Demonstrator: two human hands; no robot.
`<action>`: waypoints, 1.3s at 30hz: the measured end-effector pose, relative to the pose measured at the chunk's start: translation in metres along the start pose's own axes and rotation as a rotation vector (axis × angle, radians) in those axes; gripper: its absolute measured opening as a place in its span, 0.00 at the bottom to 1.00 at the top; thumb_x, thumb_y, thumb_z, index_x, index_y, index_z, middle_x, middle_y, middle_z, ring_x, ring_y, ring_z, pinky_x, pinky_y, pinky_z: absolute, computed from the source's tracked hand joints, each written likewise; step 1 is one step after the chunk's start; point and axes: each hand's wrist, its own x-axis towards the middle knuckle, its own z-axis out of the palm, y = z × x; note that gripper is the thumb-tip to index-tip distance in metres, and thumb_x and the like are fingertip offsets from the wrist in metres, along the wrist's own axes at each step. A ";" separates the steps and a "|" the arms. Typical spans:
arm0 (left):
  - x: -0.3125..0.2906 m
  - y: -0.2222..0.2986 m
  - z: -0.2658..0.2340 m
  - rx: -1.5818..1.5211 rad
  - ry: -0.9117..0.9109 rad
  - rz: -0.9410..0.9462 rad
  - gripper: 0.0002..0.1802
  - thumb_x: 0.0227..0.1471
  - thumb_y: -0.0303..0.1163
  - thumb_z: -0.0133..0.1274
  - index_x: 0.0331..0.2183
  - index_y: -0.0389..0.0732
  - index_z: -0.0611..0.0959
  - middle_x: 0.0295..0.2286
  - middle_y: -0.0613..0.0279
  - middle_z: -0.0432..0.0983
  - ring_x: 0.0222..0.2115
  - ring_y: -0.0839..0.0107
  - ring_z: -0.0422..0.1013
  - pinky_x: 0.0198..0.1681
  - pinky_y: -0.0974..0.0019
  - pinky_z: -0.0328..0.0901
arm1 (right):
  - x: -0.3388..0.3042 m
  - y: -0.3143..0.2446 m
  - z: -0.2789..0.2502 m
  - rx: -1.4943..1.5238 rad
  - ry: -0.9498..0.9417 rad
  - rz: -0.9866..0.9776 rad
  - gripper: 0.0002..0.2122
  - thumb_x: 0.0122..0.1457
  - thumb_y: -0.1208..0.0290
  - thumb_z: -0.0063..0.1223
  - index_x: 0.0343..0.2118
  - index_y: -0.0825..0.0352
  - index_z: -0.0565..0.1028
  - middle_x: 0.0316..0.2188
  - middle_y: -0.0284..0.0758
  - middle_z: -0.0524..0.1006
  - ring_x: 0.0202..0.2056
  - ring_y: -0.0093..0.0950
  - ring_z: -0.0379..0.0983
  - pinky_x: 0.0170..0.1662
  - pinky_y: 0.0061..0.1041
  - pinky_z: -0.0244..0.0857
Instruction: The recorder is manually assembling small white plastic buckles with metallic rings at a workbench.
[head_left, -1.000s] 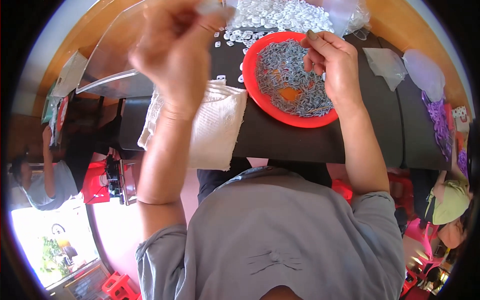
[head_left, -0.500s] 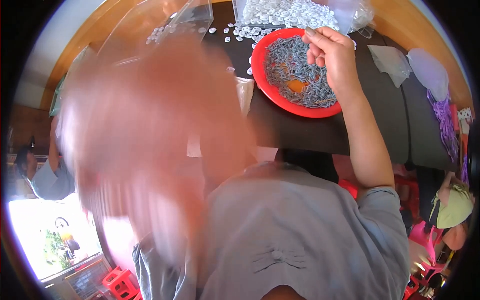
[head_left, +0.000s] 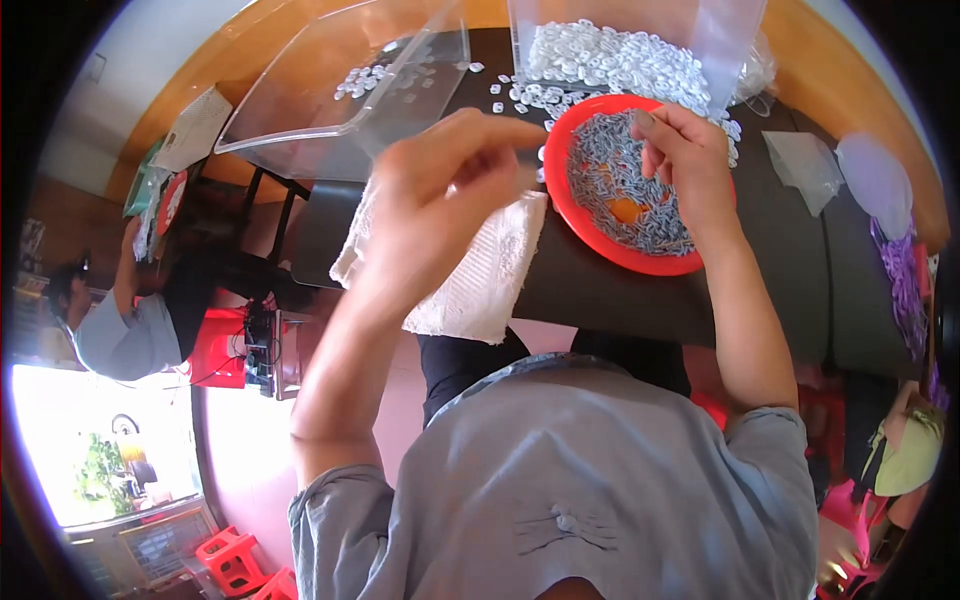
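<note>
The dark bench carries, at far left, an open clear box with a few white pieces inside and, at far right, a clear bin heaped with similar white pieces, some spilled toward the red plate. A bump of the right forearm against the plate's rim could tip it, since its contents lie loose. The white cloth, between plate and near-left bench edge, could be dragged by a low sweep of the left forearm. The small grey screws, spread over the plate, could slip from a pinch because they are slim. The left forearm rises from near left, above the cloth; its hand points right, the grip loosely open with index finger and thumb parted, though blur hides whether the curled fingers contain anything. The right forearm rises from near right, its hand above the plate's right side; that grip is closed, thumb upon bent index finger, and whether a screw sits within cannot be told.
</note>
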 end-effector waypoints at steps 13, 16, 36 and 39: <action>0.182 -0.180 0.044 1.148 0.069 -0.129 0.12 0.50 0.31 0.47 0.32 0.36 0.83 0.34 0.43 0.76 0.37 0.49 0.75 0.38 0.52 0.71 | -0.008 0.005 0.005 -0.265 -0.033 -0.143 0.09 0.59 0.67 0.54 0.26 0.68 0.75 0.17 0.25 0.68 0.19 0.13 0.62 0.21 0.14 0.51; 0.190 -0.195 0.044 1.288 0.040 -0.074 0.12 0.51 0.31 0.47 0.32 0.37 0.83 0.34 0.45 0.76 0.37 0.53 0.76 0.37 0.55 0.72 | -0.008 0.007 0.004 -0.296 -0.040 -0.232 0.08 0.59 0.71 0.54 0.26 0.69 0.74 0.18 0.25 0.68 0.21 0.14 0.63 0.24 0.15 0.55; 0.172 -0.169 0.049 0.995 0.107 -0.305 0.11 0.48 0.32 0.51 0.31 0.38 0.84 0.30 0.43 0.78 0.37 0.53 0.76 0.41 0.57 0.71 | -0.010 0.005 0.007 -0.266 -0.038 -0.375 0.08 0.59 0.73 0.55 0.25 0.70 0.72 0.17 0.25 0.65 0.20 0.14 0.59 0.24 0.17 0.53; 0.166 -0.178 0.038 0.812 0.283 -0.294 0.11 0.45 0.30 0.54 0.32 0.34 0.83 0.27 0.46 0.79 0.32 0.52 0.77 0.36 0.56 0.72 | -0.007 0.003 0.011 -0.275 -0.025 -0.411 0.08 0.59 0.72 0.55 0.25 0.69 0.72 0.16 0.25 0.65 0.19 0.14 0.59 0.23 0.17 0.52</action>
